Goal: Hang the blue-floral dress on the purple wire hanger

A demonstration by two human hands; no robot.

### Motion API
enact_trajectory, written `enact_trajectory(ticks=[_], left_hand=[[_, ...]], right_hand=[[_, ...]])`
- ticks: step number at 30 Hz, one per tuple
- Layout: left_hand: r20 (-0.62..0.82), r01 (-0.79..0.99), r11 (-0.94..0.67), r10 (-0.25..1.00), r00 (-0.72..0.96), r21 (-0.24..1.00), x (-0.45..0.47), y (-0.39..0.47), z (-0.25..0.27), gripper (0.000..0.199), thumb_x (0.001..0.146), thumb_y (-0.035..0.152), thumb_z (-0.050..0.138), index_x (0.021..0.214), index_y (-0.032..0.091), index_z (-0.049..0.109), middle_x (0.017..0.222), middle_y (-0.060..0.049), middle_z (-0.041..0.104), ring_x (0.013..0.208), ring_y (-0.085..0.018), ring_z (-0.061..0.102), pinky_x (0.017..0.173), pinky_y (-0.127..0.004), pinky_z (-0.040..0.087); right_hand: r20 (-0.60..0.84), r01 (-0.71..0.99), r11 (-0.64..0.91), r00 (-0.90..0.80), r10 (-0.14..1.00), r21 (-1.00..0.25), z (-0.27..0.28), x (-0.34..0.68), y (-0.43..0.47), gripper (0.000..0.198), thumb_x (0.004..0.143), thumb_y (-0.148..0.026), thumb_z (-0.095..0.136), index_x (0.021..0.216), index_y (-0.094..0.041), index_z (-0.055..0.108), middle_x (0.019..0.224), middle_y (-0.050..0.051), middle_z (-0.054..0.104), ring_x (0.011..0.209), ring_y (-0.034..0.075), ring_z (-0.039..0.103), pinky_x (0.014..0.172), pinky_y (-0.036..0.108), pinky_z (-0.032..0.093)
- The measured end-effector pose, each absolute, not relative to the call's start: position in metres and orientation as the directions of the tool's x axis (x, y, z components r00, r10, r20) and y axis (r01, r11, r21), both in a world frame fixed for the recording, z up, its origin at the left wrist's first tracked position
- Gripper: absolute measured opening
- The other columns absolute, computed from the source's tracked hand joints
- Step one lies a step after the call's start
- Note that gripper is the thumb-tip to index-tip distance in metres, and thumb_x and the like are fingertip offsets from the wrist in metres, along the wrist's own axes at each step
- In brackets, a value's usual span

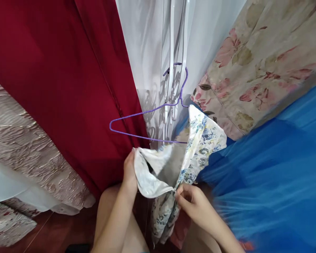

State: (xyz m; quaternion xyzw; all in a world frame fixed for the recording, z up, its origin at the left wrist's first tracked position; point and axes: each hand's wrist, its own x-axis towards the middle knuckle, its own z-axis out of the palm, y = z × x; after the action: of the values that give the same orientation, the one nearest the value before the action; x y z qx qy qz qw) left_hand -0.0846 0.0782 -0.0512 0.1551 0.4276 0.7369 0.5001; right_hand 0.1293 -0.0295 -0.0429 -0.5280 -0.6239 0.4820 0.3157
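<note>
A white dress with a blue and yellow floral print (pixel 200 140) hangs by one shoulder on the right arm of a purple hanger (pixel 137 115). The hanger's left arm is bare. My left hand (pixel 131 172) is closed on the loose left edge of the dress, holding its back opening apart so the pale lining shows. At the bottom of that opening, my right hand (pixel 188 198) pinches the fabric with thumb and forefinger. Whether a zipper pull is between those fingers, I cannot tell. The skirt hangs down between my knees.
White metal bars (pixel 171 52) stand behind the hanger. Dark red fabric (pixel 55 70) hangs on the left beside pale textured cloth (pixel 21 133). On the right are a beige floral fabric (pixel 252 70) and blue tulle (pixel 274 175). Reddish floor tiles (pixel 65 228) show below.
</note>
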Motion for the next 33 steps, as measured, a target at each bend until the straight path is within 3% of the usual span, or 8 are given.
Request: enact_trajectory(ticks=[3,7,13,16,19,25,29,33], left_hand=[[-0.006,-0.446,-0.087,0.979,-0.203,0.891,-0.052,0.033,-0.045,0.027,0.087,0.044,0.070,0.090,0.017,0.065,0.075,0.000,0.064,0.063,-0.013,0.059,0.061,-0.022,0.047],[0.305,-0.124,-0.282,0.916,0.262,0.951,-0.023,-0.006,-0.013,0.025,0.099,0.037,0.054,0.091,0.018,0.067,0.096,-0.007,0.069,0.092,-0.020,0.065,0.088,-0.029,0.050],[0.339,-0.127,-0.318,0.915,0.218,0.940,-0.021,-0.017,-0.008,0.021,0.102,0.033,0.049,0.097,0.019,0.064,0.090,-0.004,0.066,0.088,-0.018,0.064,0.087,-0.028,0.049],[0.298,-0.129,-0.277,0.934,0.198,0.952,-0.022,-0.017,-0.019,0.020,0.102,0.032,0.050,0.099,0.019,0.064,0.087,-0.003,0.066,0.078,-0.016,0.063,0.079,-0.027,0.049],[0.325,-0.052,-0.321,0.917,0.232,0.946,-0.016,-0.017,-0.019,0.018,0.100,0.029,0.052,0.096,0.019,0.067,0.093,-0.005,0.069,0.088,-0.018,0.065,0.086,-0.029,0.049],[0.315,0.063,-0.362,0.875,0.368,0.930,-0.014,-0.009,-0.008,0.020,0.097,0.034,0.057,0.107,0.021,0.069,0.107,-0.008,0.065,0.106,-0.022,0.060,0.097,-0.033,0.046],[0.149,-0.068,-0.134,0.810,0.568,0.989,-0.039,-0.006,-0.028,0.052,0.092,0.052,0.061,0.134,0.021,0.055,0.129,-0.010,0.060,0.121,-0.028,0.055,0.106,-0.039,0.042],[-0.118,0.109,0.062,0.759,0.641,0.992,-0.078,-0.009,-0.044,0.043,0.085,0.049,0.068,0.110,0.015,0.069,0.107,-0.008,0.069,0.100,-0.027,0.061,0.086,-0.033,0.049]], right_hand=[[0.025,0.390,0.089,-0.166,0.986,-0.916,-0.040,0.135,-0.027,0.038,0.087,-0.034,0.067,0.123,-0.022,0.062,0.111,0.008,0.071,0.094,0.024,0.066,0.084,0.034,0.052],[0.221,0.202,0.244,-0.131,0.966,-0.948,-0.025,0.149,0.001,0.063,0.090,-0.036,0.066,0.149,-0.028,0.043,0.153,0.009,0.048,0.142,0.028,0.042,0.121,0.045,0.028],[0.065,-0.076,0.078,0.155,0.986,-0.994,-0.032,0.185,0.060,0.108,0.080,-0.043,0.074,0.161,-0.031,0.003,0.154,0.015,0.046,0.118,0.028,0.065,0.102,0.044,0.051],[-0.127,-0.126,-0.104,0.188,0.974,-0.987,-0.041,0.188,0.054,0.080,0.081,-0.053,0.072,0.148,-0.022,0.043,0.137,0.016,0.062,0.108,0.029,0.070,0.096,0.041,0.053],[-0.314,-0.124,-0.343,-0.204,0.927,-0.931,-0.042,0.176,0.026,0.060,0.085,-0.071,0.057,0.104,-0.015,0.073,0.104,0.015,0.075,0.097,0.029,0.071,0.089,0.042,0.054],[-0.187,-0.182,-0.301,-0.467,0.864,-0.936,-0.021,0.156,-0.016,0.046,0.090,-0.062,0.060,0.100,-0.018,0.072,0.093,0.008,0.071,0.095,0.023,0.065,0.088,0.035,0.050],[-0.122,-0.071,-0.207,-0.607,0.785,-0.976,-0.002,0.166,-0.018,0.033,0.075,-0.039,0.082,0.096,-0.015,0.069,0.084,0.004,0.066,0.076,0.018,0.060,0.070,0.028,0.049],[-0.143,0.226,-0.047,-0.430,0.891,-0.973,0.020,0.185,-0.008,0.012,0.077,-0.023,0.073,0.082,-0.017,0.064,0.071,-0.002,0.056,0.061,0.012,0.047,0.054,0.021,0.039]])
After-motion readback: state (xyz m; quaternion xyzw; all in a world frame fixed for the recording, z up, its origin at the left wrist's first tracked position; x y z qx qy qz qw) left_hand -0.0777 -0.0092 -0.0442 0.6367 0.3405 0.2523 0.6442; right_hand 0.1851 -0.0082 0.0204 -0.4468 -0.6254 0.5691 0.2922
